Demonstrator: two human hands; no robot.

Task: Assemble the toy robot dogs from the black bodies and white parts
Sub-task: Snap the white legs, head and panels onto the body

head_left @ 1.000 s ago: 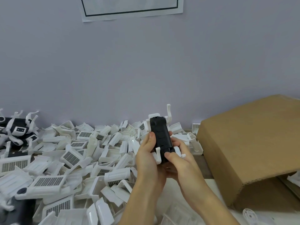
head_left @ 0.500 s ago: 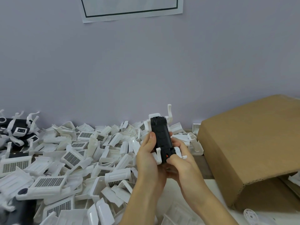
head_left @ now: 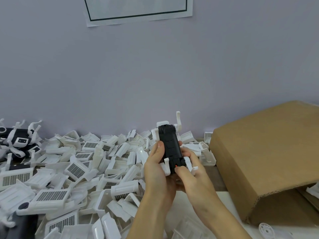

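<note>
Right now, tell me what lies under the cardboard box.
The box is tipped up at its right front. In the gap beneath shows a white part and a dark strip of bench. Anything deeper under it is covered.

- Most of the view is a plain wall [head_left: 155,69], pale lilac-grey, matte, no marks on it that I can make out.
- Up top there's a white paper sheet [head_left: 138,11] stuck to the wall, with a dark rectangular border line printed on it. It's cut off by the upper edge, so whatever's inside the border can't be read.
- The work surface is a table [head_left: 214,175]: a brownish strip shows near the wall side, and a lighter, whitish area sits closer to the camera.
- On the right a big brown cardboard box [head_left: 269,156] sits tilted, with its corrugated edge showing along the lower side.
- Light is soft and even, no hard shadows anywhere.
</note>
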